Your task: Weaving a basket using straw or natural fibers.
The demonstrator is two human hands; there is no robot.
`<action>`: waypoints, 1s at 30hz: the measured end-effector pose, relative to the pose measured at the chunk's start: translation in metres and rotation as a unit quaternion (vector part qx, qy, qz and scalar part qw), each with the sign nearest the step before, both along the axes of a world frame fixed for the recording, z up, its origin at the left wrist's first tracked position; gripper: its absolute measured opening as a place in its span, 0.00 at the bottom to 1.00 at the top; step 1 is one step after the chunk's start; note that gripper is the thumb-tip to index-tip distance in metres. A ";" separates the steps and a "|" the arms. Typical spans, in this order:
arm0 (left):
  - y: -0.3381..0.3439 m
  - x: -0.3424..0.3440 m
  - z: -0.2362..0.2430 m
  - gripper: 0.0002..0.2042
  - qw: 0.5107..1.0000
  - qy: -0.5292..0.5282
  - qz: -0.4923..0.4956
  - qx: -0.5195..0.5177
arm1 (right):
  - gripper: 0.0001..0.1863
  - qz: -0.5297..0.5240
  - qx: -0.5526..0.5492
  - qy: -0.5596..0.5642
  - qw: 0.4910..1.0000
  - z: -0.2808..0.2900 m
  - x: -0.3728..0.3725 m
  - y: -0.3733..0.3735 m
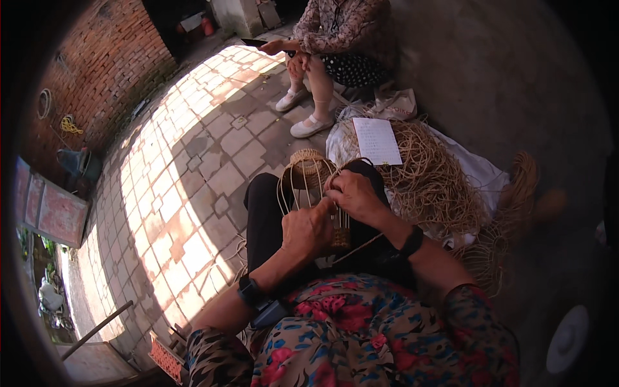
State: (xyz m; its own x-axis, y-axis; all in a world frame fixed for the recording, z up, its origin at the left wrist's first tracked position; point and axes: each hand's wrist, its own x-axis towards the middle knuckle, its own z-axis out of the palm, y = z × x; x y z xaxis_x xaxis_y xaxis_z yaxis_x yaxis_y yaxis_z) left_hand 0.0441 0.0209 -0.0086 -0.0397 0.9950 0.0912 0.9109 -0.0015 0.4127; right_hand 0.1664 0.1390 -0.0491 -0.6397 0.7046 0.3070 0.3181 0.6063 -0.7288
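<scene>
Wicker basket frame (311, 184) pinched in both hands' grip, over sunlit paved courtyard floor (187, 193).

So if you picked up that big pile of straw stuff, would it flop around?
Probably. The straw pile is a loose tangle of thin strands, so it would likely sag and shed pieces. It looks light for its size, being mostly air between strands. The sheet of paper lying on top would probably slide off.

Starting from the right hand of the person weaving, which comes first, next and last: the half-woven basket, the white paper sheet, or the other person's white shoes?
1. Half-woven basket: touching the right hand, on the lap.
2. White paper sheet: on the cane pile, up and right.
3. White shoes: farther, on the paved floor.
</scene>
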 end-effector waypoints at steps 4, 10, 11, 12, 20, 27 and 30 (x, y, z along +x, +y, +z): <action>-0.005 -0.006 -0.002 0.08 0.995 -0.062 0.073 -0.005 | 0.06 -0.013 -0.024 -0.058 0.998 0.006 -0.019 -0.004; -0.025 -0.034 -0.014 0.11 0.982 -0.187 -0.018 0.031 | 0.18 -0.045 -0.035 -0.001 0.998 0.024 -0.017 -0.029; -0.026 -0.030 -0.001 0.11 0.984 -0.174 -0.029 0.019 | 0.21 -0.025 -0.182 0.037 0.982 0.023 -0.001 -0.026; -0.028 -0.028 0.006 0.11 0.986 -0.161 -0.037 0.006 | 0.21 -0.027 -0.185 0.036 0.982 0.023 0.015 -0.026; -0.015 -0.023 0.003 0.08 0.982 -0.101 -0.078 0.138 | 0.10 -0.009 -0.558 0.176 0.811 0.004 0.089 -0.043; 0.008 -0.001 -0.005 0.04 0.990 -0.019 -0.109 0.082 | 0.09 -0.053 -0.444 0.226 0.865 0.004 0.078 -0.005; 0.011 0.003 -0.006 0.05 0.993 -0.018 -0.092 0.077 | 0.09 0.004 -0.429 0.254 0.867 0.006 0.044 0.012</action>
State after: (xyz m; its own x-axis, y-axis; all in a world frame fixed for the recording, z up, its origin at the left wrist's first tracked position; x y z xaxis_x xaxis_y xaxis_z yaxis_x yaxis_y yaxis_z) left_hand 0.0475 0.0316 -0.0142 0.1348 0.9604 0.2440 0.8746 -0.2311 0.4262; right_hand 0.2102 0.1511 -0.0427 -0.5812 0.8093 -0.0851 -0.1778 -0.2284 -0.9572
